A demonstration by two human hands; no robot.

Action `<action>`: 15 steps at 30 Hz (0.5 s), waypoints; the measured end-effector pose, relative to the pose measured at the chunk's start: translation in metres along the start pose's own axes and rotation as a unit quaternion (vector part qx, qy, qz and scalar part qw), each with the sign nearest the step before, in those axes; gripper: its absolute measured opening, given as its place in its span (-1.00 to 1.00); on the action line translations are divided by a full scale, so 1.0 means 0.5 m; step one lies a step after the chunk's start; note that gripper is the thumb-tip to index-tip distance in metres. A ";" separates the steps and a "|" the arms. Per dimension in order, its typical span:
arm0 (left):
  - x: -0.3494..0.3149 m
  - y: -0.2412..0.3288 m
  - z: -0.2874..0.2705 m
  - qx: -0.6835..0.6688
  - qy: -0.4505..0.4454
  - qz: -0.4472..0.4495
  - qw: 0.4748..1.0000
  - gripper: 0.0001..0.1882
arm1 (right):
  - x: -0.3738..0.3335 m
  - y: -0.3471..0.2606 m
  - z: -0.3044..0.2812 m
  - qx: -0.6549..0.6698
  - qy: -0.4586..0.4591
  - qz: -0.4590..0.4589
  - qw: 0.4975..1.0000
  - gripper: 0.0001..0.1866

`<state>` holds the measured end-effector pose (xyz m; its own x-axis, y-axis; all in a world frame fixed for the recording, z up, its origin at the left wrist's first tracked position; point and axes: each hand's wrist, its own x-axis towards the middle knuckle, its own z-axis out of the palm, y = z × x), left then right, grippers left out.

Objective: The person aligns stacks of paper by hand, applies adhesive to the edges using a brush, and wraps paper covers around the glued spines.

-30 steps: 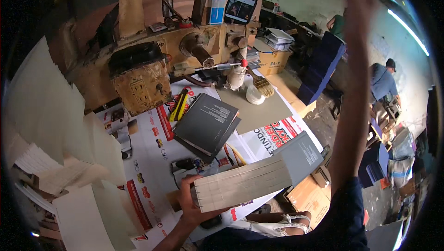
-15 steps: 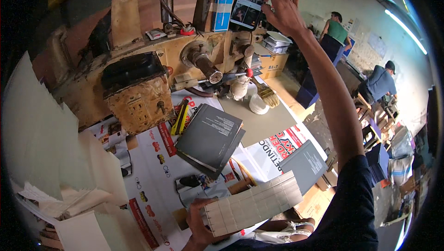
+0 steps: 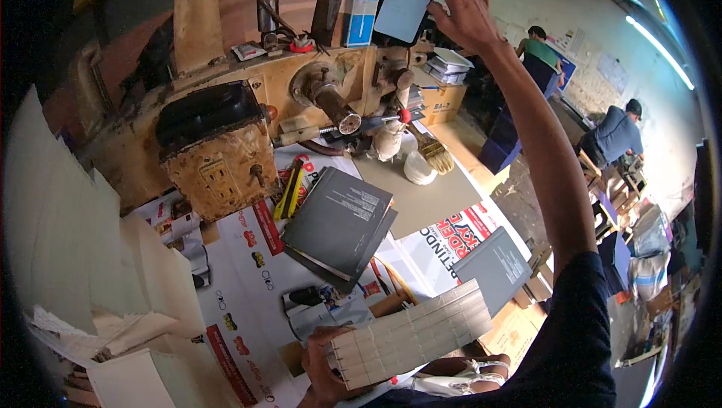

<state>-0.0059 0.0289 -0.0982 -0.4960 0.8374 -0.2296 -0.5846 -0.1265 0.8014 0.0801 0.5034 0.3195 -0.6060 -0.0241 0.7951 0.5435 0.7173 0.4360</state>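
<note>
At the lower middle, my left hand is closed around one end of a thick sewn book block, its pale spine with rows of stitching facing up. My right arm reaches up to the top. There my right hand, fingers bent but apart, is at the right edge of a smartphone, with fingertips at its screen. The phone stands upright beside a wooden post; its screen is lit with a pale page and one small picture. Dark grey book covers lie stacked on the table, and another grey cover lies to the right.
A yellow cutter lies left of the covers. Behind are a rusty switch box, a metal shaft, a white cup and a brush. Tall paper stacks stand left. Two people sit farther back at right.
The phone screen has gone from a set of pictures to a pale page with one small picture. My right hand has shifted slightly; my left hand keeps its hold on the book block.
</note>
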 end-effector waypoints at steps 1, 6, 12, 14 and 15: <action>-0.001 0.004 0.003 0.002 0.003 0.003 1.000 -0.13 | -0.001 -0.006 -0.002 -0.008 -0.014 0.000 1.000 -0.62; -0.004 0.020 0.007 0.028 0.005 0.010 1.000 -0.17 | -0.007 -0.020 -0.004 -0.027 -0.017 -0.039 0.999 -0.64; -0.010 0.050 0.041 0.078 0.002 0.097 0.992 -0.25 | -0.029 -0.018 0.042 -0.058 -0.007 -0.081 0.995 -0.74; -0.013 0.055 0.042 0.109 -0.004 0.115 0.987 -0.29 | -0.035 -0.013 0.045 -0.057 -0.016 -0.076 0.995 -0.74; -0.014 0.048 0.034 0.123 -0.002 0.117 0.986 -0.31 | -0.038 -0.010 0.043 -0.058 -0.013 -0.072 0.996 -0.72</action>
<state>-0.0058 0.0290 -0.0680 -0.5950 0.8034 -0.0213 -0.2822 -0.1840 0.9415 0.0763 0.5151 0.2932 -0.6963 -0.1028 0.7103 0.5118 0.6227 0.5918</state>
